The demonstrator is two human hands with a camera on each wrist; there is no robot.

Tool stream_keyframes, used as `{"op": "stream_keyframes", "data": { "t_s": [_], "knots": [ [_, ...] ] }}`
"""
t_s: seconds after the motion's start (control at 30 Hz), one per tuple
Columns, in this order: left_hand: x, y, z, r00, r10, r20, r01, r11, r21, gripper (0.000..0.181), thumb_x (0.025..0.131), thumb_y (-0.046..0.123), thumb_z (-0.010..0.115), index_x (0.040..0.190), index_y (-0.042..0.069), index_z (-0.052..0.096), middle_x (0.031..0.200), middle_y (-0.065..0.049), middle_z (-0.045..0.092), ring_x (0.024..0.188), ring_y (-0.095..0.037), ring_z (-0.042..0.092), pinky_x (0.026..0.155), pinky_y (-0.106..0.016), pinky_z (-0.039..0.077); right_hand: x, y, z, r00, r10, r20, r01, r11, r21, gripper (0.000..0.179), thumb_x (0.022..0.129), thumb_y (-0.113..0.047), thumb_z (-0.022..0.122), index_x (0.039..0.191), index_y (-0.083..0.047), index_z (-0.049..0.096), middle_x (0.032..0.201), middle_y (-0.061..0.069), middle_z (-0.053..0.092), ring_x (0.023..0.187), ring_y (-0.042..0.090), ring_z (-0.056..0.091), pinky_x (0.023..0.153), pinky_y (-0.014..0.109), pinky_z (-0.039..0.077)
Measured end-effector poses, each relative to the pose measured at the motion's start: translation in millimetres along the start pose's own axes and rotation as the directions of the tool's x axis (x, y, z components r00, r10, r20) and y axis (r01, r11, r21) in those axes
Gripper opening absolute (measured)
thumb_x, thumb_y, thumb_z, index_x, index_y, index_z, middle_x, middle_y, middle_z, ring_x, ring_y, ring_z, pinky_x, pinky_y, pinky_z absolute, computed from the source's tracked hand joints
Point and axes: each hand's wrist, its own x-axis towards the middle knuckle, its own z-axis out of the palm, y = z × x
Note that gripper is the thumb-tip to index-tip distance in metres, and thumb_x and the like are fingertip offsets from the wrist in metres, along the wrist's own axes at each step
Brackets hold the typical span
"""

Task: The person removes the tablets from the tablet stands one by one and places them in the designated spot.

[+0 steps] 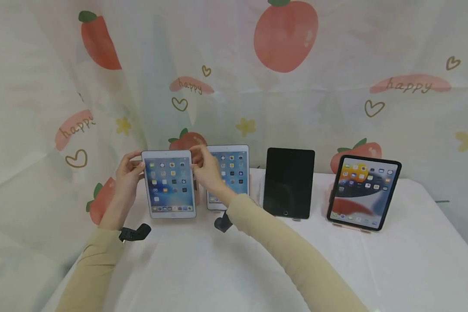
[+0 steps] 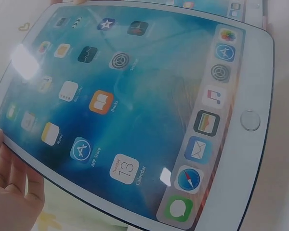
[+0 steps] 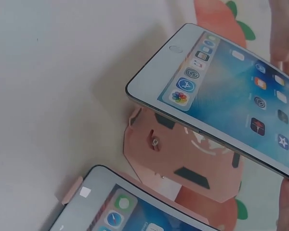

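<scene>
A white tablet with a lit home screen is held upright at the left of the table. My left hand grips its left edge near the top corner, thumb in front and fingers behind. On the upper right edge, my right hand pinches the same tablet. In the right wrist view a pink stand shows behind this tablet, with a gap between the tablet's lower corner and the stand. Just right of it stands a second white tablet, lit too and partly covered by my right hand and wrist.
A dark-screened tablet and a black-edged lit tablet stand further right on stands. White cloth covers the table. Behind hangs a printed curtain. Black wrist devices stick out from both wrists.
</scene>
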Motion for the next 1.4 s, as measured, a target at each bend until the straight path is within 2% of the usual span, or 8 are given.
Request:
{"op": "stream_keyframes", "data": {
  "t_s": [0.13, 0.3, 0.47, 0.7, 0.93, 1.1, 1.2, 1.4],
  "knots": [
    [-7.4, 0.3, -2.3, 1.000, -0.010, 0.022, 0.010, 1.000, 0.012, 0.029, 0.098, 0.008, 0.051, 0.120, 0.027, 0.056, 0.092, 0.007, 0.052, 0.086, -0.008, 0.053, 0.076, -0.018, 0.046, -6.1, 3, 0, 1.000, -0.009, -0.010, 0.010, 0.999, 0.040, 0.037, 0.089, 0.006, 0.058, 0.122, -0.011, 0.054, 0.093, 0.012, 0.059, 0.071, 0.013, 0.052, 0.059, 0.018, 0.045],
    [-16.9, 0.4, -5.7, 0.998, -0.040, 0.046, 0.036, 0.997, 0.071, 0.030, 0.098, 0.012, 0.051, 0.126, 0.024, 0.053, 0.094, 0.008, 0.051, 0.086, -0.007, 0.053, 0.078, -0.018, 0.046, -13.5, 6, 1, 1.000, 0.018, -0.005, -0.018, 0.996, 0.091, 0.037, 0.087, 0.009, 0.059, 0.120, -0.008, 0.055, 0.090, 0.013, 0.059, 0.071, 0.018, 0.057, 0.060, 0.021, 0.049],
    [-25.2, 1.9, -8.7, 0.995, -0.081, 0.061, 0.072, 0.989, 0.131, 0.032, 0.099, 0.015, 0.051, 0.129, 0.026, 0.051, 0.096, 0.010, 0.052, 0.088, -0.006, 0.053, 0.082, -0.020, 0.045, -20.6, 7, 1, 0.998, 0.065, 0.001, -0.064, 0.989, 0.136, 0.039, 0.084, 0.012, 0.060, 0.118, -0.007, 0.056, 0.080, 0.002, 0.057, 0.075, 0.033, 0.063, 0.060, 0.027, 0.056],
    [-33.7, -0.3, -12.0, 0.990, -0.115, 0.078, 0.100, 0.979, 0.177, 0.033, 0.099, 0.017, 0.052, 0.131, 0.025, 0.050, 0.094, 0.011, 0.053, 0.086, -0.005, 0.055, 0.078, -0.018, 0.046, -30.5, 10, 1, 0.989, 0.138, 0.045, -0.144, 0.978, 0.152, 0.041, 0.085, 0.011, 0.060, 0.122, -0.008, 0.055, 0.091, 0.017, 0.061, 0.077, 0.035, 0.064, 0.059, 0.027, 0.057],
    [-39.1, -7.6, -16.1, 0.982, -0.157, 0.105, 0.132, 0.967, 0.216, 0.031, 0.098, 0.018, 0.053, 0.128, 0.026, 0.051, 0.091, 0.012, 0.054, 0.085, -0.002, 0.055, 0.078, -0.018, 0.047, -39.7, 18, 5, 0.975, 0.212, 0.066, -0.221, 0.952, 0.210, 0.045, 0.083, 0.013, 0.060, 0.122, -0.008, 0.054, 0.086, 0.013, 0.060, 0.079, 0.042, 0.065, 0.065, 0.041, 0.059],
    [-41.6, -14.2, -20.2, 0.970, -0.205, 0.126, 0.168, 0.951, 0.259, 0.036, 0.099, 0.020, 0.051, 0.135, 0.022, 0.046, 0.096, 0.011, 0.053, 0.086, -0.002, 0.054, 0.079, -0.017, 0.048, -45.8, 23, 9, 0.964, 0.254, 0.076, -0.265, 0.933, 0.243, 0.044, 0.082, 0.014, 0.059, 0.120, -0.007, 0.055, 0.079, 0.004, 0.054, 0.067, 0.031, 0.066, 0.066, 0.043, 0.059],
    [-43.9, -18.4, -21.6, 0.964, -0.232, 0.127, 0.187, 0.937, 0.295, 0.038, 0.100, 0.021, 0.049, 0.137, 0.020, 0.044, 0.098, 0.010, 0.053, 0.088, -0.004, 0.054, 0.080, -0.017, 0.048, -50.0, 25, 12, 0.958, 0.274, 0.086, -0.287, 0.923, 0.257, 0.044, 0.082, 0.015, 0.059, 0.121, -0.005, 0.054, 0.083, 0.009, 0.057, 0.062, 0.019, 0.063, 0.067, 0.045, 0.059],
    [-49.4, -24.0, -23.3, 0.958, -0.264, 0.112, 0.212, 0.916, 0.341, 0.040, 0.101, 0.024, 0.047, 0.139, 0.017, 0.042, 0.096, 0.010, 0.054, 0.088, -0.006, 0.055, 0.084, -0.021, 0.046, -57.6, 29, 16, 0.946, 0.309, 0.098, -0.324, 0.910, 0.259, 0.045, 0.081, 0.015, 0.059, 0.121, -0.005, 0.054, 0.090, 0.018, 0.060, 0.064, 0.020, 0.064, 0.068, 0.045, 0.059]
  ]
}}
